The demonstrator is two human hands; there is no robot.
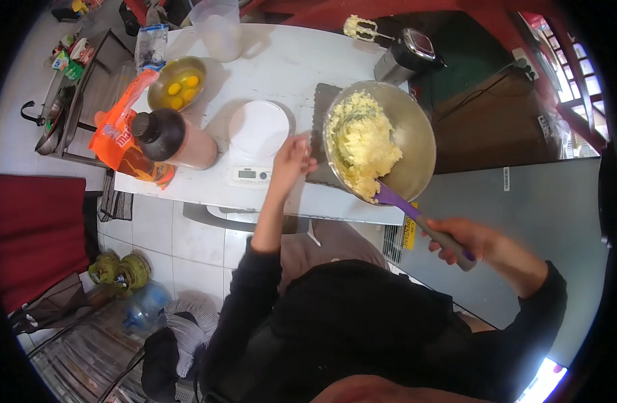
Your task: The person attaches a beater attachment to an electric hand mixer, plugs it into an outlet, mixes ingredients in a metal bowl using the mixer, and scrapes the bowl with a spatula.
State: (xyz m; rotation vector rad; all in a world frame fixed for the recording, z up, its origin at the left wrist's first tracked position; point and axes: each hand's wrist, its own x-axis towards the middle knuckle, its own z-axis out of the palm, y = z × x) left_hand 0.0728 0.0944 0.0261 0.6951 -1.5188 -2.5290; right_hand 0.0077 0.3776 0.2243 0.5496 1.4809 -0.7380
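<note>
My right hand (462, 238) is wrapped round the grey handle of a purple spatula (397, 200). The spatula's head dips into pale yellow creamed mixture (365, 144) at the near rim of a large metal bowl (416, 144). My left hand (295, 161) hovers between the bowl and a white kitchen scale (259, 131), loosely curled with fingers apart and nothing in them. Under the bowl lies a dark mat (322, 176). A smaller metal bowl (162, 84) holds several cracked eggs (177, 94).
A brown-lidded jar (187, 142) and an orange bag (120, 127) stand at the table's left. A clear plastic jug (218, 33) is at the back. Past the large bowl, a hand mixer (406, 57) has mixture on its beaters. A grey surface (510, 221) lies at right.
</note>
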